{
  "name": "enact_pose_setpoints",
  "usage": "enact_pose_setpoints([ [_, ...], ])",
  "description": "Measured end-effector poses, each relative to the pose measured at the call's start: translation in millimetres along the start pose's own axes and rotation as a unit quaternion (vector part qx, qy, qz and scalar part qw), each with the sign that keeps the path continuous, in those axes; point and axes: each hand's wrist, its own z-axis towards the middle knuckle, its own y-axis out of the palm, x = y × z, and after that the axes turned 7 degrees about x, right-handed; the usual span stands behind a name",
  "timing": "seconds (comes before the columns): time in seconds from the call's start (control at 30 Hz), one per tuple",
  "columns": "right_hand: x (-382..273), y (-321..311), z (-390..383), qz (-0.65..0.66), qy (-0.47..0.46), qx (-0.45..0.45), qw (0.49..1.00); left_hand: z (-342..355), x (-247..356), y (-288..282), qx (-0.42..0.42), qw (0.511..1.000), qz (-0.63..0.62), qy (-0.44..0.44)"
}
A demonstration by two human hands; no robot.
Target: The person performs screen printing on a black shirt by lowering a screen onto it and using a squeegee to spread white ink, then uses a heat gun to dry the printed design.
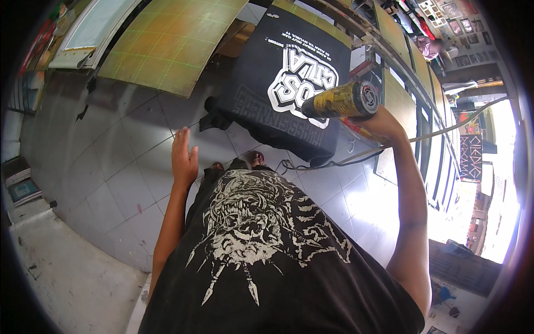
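A yellow-and-black heat gun (344,102) is in my right hand (379,127), whose fingers wrap its grip. Its dark nozzle points left, over a black T-shirt (253,75) with a large white print. The shirt is spread on a board in front of me, and its lower edge hangs loose toward me. My left hand (183,160) holds nothing; its fingers are stretched out above the tiled floor, apart from the shirt and the board.
The heat gun's cable (439,132) runs right. More yellowish boards (167,44) stand on racks left and right. A framed screen (94,30) leans at the far left. Books (23,189) lie beside a white ledge (72,261). Another person (429,49) is far off at upper right.
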Motion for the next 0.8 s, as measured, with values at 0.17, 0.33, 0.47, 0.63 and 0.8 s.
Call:
enact_pose_setpoints([
  [0.17,1,-2,10,-0.044,0.014,-0.054,0.997,38,29,20,0.001,0.997,-0.012,0.075],
  [0.33,-8,4,6,-0.010,-0.009,-0.033,0.999,63,44,33,-0.017,0.991,-0.005,0.130],
  [0.47,-14,9,7,-0.009,-0.015,-0.028,0.999,79,56,46,-0.042,0.986,0.022,0.158],
  [0.63,-14,12,13,-0.001,-0.025,-0.031,0.999,98,64,63,-0.072,0.979,0.060,0.180],
  [0.8,-16,13,16,-0.027,-0.025,-0.020,0.999,111,71,77,-0.080,0.972,0.085,0.205],
])
